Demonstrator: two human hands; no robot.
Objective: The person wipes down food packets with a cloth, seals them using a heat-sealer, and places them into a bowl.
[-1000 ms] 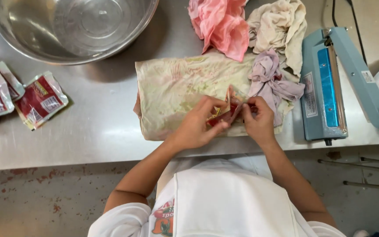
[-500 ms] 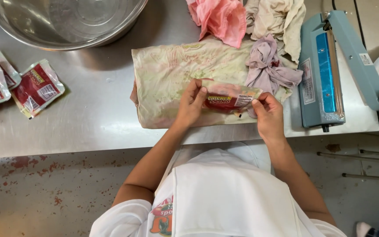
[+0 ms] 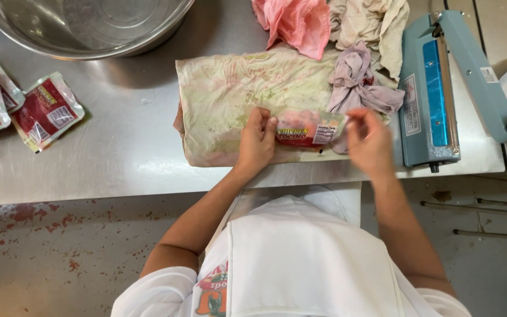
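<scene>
Nearest the camera, a white apron [image 3: 300, 258] was seen over the person's front. Beyond it, at the near edge of the steel table [image 3: 118, 170], the left hand [image 3: 257, 142] was laid flat with fingers together, pressing the left end of a filled sachet [image 3: 309, 128] down onto a stained cloth [image 3: 236, 94]. The right hand [image 3: 368, 138] was blurred just beside the sachet's right end; fingers were loosely curled, and whether the edge was pinched could not be told. The sachet lay lengthwise across the cloth, between the two hands.

To the right, a blue heat sealer [image 3: 435, 88] stood with its arm raised, nothing under the bar. Crumpled rags in lilac [image 3: 356, 79], pink [image 3: 294, 20] and cream [image 3: 371, 23] were noted beyond the cloth. Far left, finished red sachets [image 3: 45, 111] were lying loose in a small group; a large steel bowl [image 3: 83, 23] stood at the back.

Judged progress: several sachets done and set aside, the one in hand being flattened or wiped, not yet laid with the others.
</scene>
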